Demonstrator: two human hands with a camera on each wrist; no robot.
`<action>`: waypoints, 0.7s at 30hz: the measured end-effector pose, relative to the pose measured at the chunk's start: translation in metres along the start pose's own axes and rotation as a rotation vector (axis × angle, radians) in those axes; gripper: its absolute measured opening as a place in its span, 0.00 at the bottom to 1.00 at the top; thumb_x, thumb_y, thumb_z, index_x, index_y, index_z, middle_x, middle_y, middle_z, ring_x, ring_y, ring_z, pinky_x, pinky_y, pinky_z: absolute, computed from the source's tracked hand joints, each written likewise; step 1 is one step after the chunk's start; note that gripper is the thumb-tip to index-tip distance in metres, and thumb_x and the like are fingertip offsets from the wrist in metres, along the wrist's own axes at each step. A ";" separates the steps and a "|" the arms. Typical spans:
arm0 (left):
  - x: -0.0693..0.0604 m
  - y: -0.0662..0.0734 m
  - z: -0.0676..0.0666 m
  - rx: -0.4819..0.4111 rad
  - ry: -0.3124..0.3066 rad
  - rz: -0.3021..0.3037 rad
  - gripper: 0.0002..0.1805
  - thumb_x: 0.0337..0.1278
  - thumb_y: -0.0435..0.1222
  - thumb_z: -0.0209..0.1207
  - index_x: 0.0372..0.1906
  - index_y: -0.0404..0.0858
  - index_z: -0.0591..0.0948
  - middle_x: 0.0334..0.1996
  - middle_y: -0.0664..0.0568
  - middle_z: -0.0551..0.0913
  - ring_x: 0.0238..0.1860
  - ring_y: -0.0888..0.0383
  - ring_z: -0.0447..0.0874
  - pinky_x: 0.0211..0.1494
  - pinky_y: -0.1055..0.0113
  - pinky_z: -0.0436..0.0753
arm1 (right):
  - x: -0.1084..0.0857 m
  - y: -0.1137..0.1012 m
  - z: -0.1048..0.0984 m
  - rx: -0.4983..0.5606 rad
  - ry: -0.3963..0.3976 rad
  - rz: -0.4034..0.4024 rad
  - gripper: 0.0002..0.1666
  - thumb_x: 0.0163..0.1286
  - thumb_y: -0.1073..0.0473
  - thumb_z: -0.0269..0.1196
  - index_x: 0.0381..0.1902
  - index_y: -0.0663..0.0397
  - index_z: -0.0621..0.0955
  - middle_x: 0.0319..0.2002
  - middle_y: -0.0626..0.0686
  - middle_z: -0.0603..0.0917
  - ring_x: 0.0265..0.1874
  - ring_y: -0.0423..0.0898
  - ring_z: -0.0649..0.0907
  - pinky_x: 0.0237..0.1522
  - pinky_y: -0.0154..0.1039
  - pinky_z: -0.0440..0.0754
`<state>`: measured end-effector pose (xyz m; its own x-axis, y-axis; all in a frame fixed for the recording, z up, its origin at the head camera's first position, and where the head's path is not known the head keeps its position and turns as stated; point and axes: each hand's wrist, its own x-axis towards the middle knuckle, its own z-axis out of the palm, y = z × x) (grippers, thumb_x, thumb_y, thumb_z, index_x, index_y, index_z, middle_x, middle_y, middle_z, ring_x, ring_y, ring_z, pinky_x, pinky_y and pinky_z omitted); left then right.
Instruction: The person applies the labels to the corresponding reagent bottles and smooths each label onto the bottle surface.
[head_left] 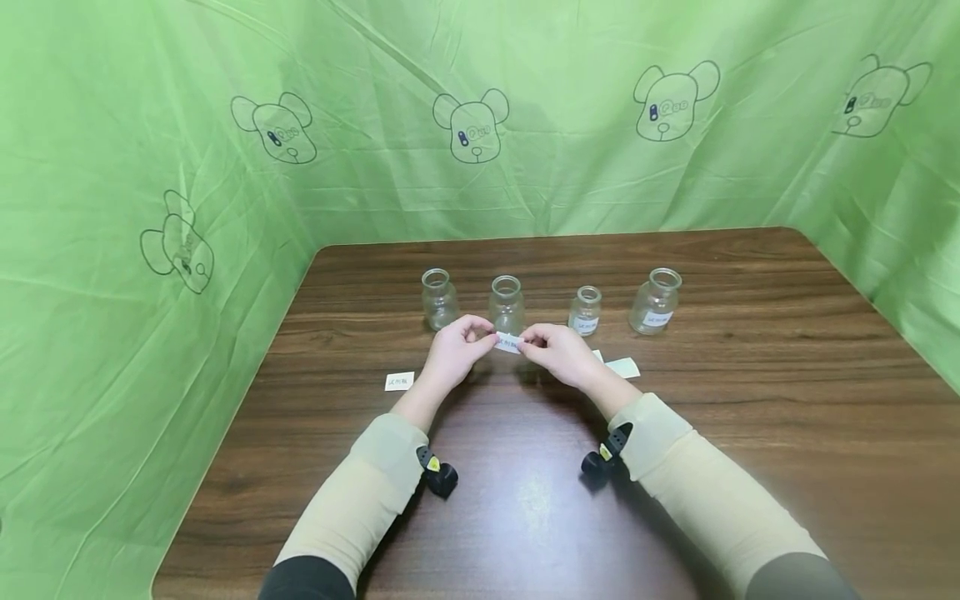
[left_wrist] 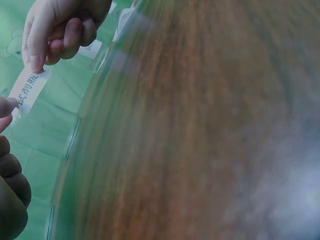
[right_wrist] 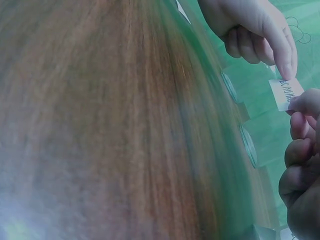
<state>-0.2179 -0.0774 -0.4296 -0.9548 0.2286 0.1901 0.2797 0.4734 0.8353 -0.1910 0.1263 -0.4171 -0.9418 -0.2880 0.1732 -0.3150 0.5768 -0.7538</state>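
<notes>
A small white paper label (head_left: 507, 342) with handwritten characters is stretched between my two hands. My left hand (head_left: 453, 354) pinches its left end between thumb and fingers. At the other end, my right hand (head_left: 562, 354) pinches it in the same way. Directly behind the label stands a clear glass jar (head_left: 507, 302) with a wide mouth, its lower part partly hidden. In the left wrist view the writing on the label (left_wrist: 29, 91) faces the camera. Whether the label touches the jar I cannot tell.
Left of that jar stands another glass jar (head_left: 439, 302). To the right are a small labelled jar (head_left: 585, 312) and a larger labelled jar (head_left: 656, 302). A written label (head_left: 399, 382) lies at left; pale paper (head_left: 623, 367) lies beside my right hand. Green cloth (head_left: 555, 183) surrounds the wooden table (head_left: 510, 483).
</notes>
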 end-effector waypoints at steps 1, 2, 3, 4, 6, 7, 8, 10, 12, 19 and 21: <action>0.000 0.000 0.000 0.001 -0.003 0.000 0.09 0.51 0.42 0.65 0.37 0.44 0.83 0.17 0.55 0.67 0.17 0.60 0.63 0.22 0.66 0.65 | 0.001 0.000 0.000 -0.008 -0.004 -0.003 0.07 0.64 0.57 0.61 0.35 0.54 0.82 0.23 0.45 0.77 0.24 0.42 0.74 0.29 0.38 0.71; 0.000 0.000 -0.001 0.005 -0.006 0.002 0.08 0.52 0.42 0.64 0.36 0.43 0.83 0.16 0.55 0.67 0.17 0.60 0.63 0.22 0.66 0.65 | 0.001 -0.001 0.000 -0.016 -0.006 -0.004 0.07 0.64 0.56 0.61 0.35 0.54 0.82 0.23 0.45 0.78 0.24 0.42 0.74 0.29 0.38 0.71; 0.000 0.000 -0.001 0.012 -0.013 0.003 0.08 0.52 0.42 0.64 0.35 0.43 0.83 0.16 0.55 0.67 0.17 0.60 0.63 0.22 0.66 0.64 | 0.002 -0.001 -0.001 -0.026 -0.006 -0.006 0.08 0.64 0.56 0.61 0.35 0.54 0.82 0.23 0.45 0.78 0.24 0.41 0.74 0.29 0.37 0.71; 0.000 0.000 -0.002 0.020 -0.019 0.004 0.07 0.53 0.42 0.63 0.35 0.43 0.83 0.16 0.55 0.67 0.17 0.60 0.63 0.22 0.66 0.65 | 0.002 -0.001 -0.001 -0.035 -0.005 -0.006 0.08 0.64 0.56 0.61 0.35 0.54 0.82 0.23 0.45 0.78 0.24 0.42 0.74 0.29 0.37 0.71; 0.000 0.000 -0.002 0.035 -0.027 0.009 0.07 0.54 0.42 0.62 0.34 0.43 0.82 0.16 0.55 0.67 0.17 0.60 0.63 0.22 0.66 0.65 | 0.004 -0.001 -0.002 -0.052 0.000 -0.006 0.08 0.64 0.55 0.61 0.35 0.53 0.82 0.23 0.45 0.78 0.25 0.42 0.75 0.29 0.37 0.72; 0.000 0.000 -0.002 0.040 -0.031 0.009 0.07 0.55 0.42 0.62 0.34 0.43 0.82 0.16 0.55 0.68 0.17 0.60 0.63 0.22 0.66 0.65 | 0.005 -0.002 -0.002 -0.061 0.005 -0.005 0.08 0.64 0.55 0.61 0.34 0.53 0.82 0.23 0.45 0.78 0.24 0.42 0.75 0.29 0.38 0.72; 0.001 0.000 -0.002 0.043 -0.033 0.009 0.07 0.55 0.42 0.62 0.33 0.43 0.82 0.16 0.55 0.68 0.17 0.60 0.63 0.22 0.66 0.65 | 0.005 -0.002 -0.002 -0.066 0.008 -0.005 0.08 0.64 0.55 0.61 0.34 0.53 0.82 0.23 0.45 0.79 0.24 0.42 0.75 0.29 0.38 0.72; 0.002 0.000 -0.002 0.049 -0.031 0.011 0.07 0.55 0.42 0.62 0.33 0.43 0.82 0.16 0.55 0.68 0.17 0.60 0.64 0.22 0.66 0.66 | 0.007 -0.003 -0.003 -0.076 0.010 -0.002 0.08 0.64 0.55 0.61 0.34 0.54 0.82 0.24 0.45 0.79 0.25 0.42 0.75 0.29 0.38 0.72; 0.002 0.000 -0.002 0.058 -0.029 0.015 0.06 0.55 0.42 0.62 0.33 0.43 0.82 0.16 0.55 0.69 0.17 0.60 0.64 0.23 0.66 0.66 | 0.009 -0.003 -0.002 -0.085 0.012 0.006 0.08 0.64 0.55 0.60 0.34 0.53 0.82 0.24 0.45 0.78 0.25 0.42 0.74 0.29 0.38 0.71; 0.007 0.003 0.000 0.073 -0.028 0.030 0.07 0.55 0.41 0.61 0.34 0.42 0.82 0.17 0.55 0.69 0.19 0.60 0.65 0.24 0.66 0.66 | 0.012 -0.001 -0.001 -0.111 0.075 0.024 0.08 0.63 0.57 0.60 0.34 0.56 0.82 0.23 0.47 0.76 0.23 0.42 0.73 0.28 0.37 0.70; 0.008 0.004 0.000 0.082 -0.027 0.026 0.07 0.55 0.42 0.61 0.33 0.42 0.82 0.17 0.56 0.70 0.19 0.60 0.66 0.24 0.66 0.67 | 0.013 -0.001 0.000 -0.109 0.099 0.030 0.08 0.63 0.57 0.61 0.34 0.56 0.82 0.23 0.47 0.76 0.23 0.43 0.73 0.28 0.37 0.70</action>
<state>-0.2244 -0.0735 -0.4252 -0.9445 0.2635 0.1963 0.3124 0.5352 0.7849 -0.2033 0.1220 -0.4138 -0.9564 -0.1951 0.2173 -0.2919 0.6654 -0.6871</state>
